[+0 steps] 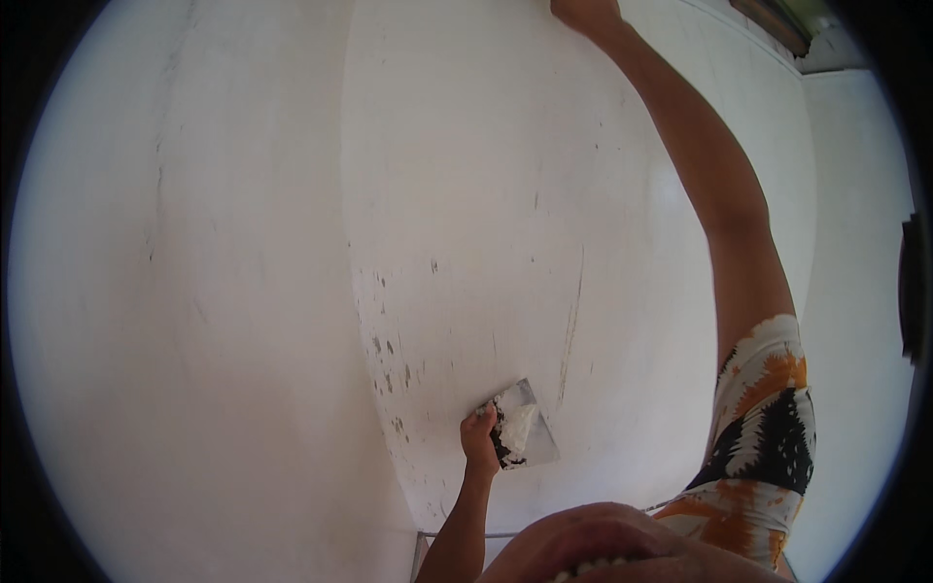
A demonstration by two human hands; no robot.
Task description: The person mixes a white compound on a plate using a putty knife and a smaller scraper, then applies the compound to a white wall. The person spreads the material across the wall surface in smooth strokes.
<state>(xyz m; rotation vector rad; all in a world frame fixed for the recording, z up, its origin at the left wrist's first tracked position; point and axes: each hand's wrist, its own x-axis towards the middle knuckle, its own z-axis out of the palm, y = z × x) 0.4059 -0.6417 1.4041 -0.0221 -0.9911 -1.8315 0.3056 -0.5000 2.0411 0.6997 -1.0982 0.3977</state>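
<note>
"What's in the left hand (478, 439)?"

"A scraper (542, 442), a wide metal one. The hand has it firmly by the dark edge, thumb over the near side. Most of the fingers are hidden."

"So where does the scraper sit from there?"

"Straight out to the right of the grip. The grey blade spreads away from the palm, tilted, with one corner pointing up and another down to the right."

"And that pale lump?"

"Putty (518, 428). It's on the blade just beside the grip, between the thumb and the bare far end, and some is smeared over the dark edge too."

"Is the blade touching the wall (466, 175)?"

"I can't tell from here."

"What about the right hand (587, 14)?"

"Well above the left one and off to its right, arm stretched up out of a patterned sleeve (763, 428). It's partly cut off, so I can't say whether it's clenched, loose or holding something."

"Any marks near the scraper?"

"Dark scuffs (389, 350) up and to the left of the left hand's grip, and a long streak (571, 325) up and to the right of it."
</note>
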